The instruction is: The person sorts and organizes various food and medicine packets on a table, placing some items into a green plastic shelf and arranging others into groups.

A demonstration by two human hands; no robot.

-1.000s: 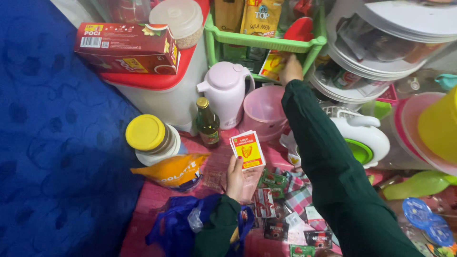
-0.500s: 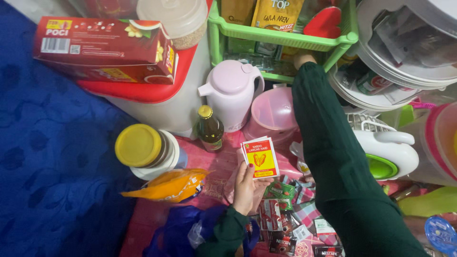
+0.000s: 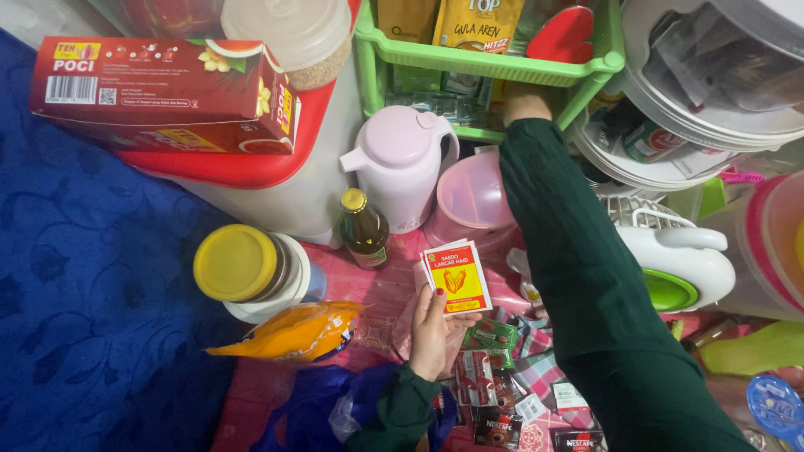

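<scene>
My left hand (image 3: pixel 432 333) holds up a small stack of red and yellow sachets (image 3: pixel 457 277), fanned slightly, above the pink mat. My right hand (image 3: pixel 525 101) reaches far forward into the lower shelf of the green plastic rack (image 3: pixel 486 69); its fingers are hidden under the shelf edge among packets, so whether it grips anything cannot be seen. My dark green sleeve (image 3: pixel 578 259) crosses over a pink bowl (image 3: pixel 471 199). Several small sachets (image 3: pixel 490 377) lie on the mat below my left hand.
A pink jug (image 3: pixel 405 167) and a brown bottle (image 3: pixel 363 228) stand by a white container with a red lid (image 3: pixel 251 167) bearing a red box (image 3: pixel 159 92). A yellow-lidded jar (image 3: pixel 243 264) and an orange packet (image 3: pixel 293 331) sit left. Stacked white bowls (image 3: pixel 712 100) fill the right.
My right hand has pushed deeper into the green rack's lower shelf, where a yellow packet it touched earlier is hidden from view. My left hand keeps holding the sachets, nearly still.
</scene>
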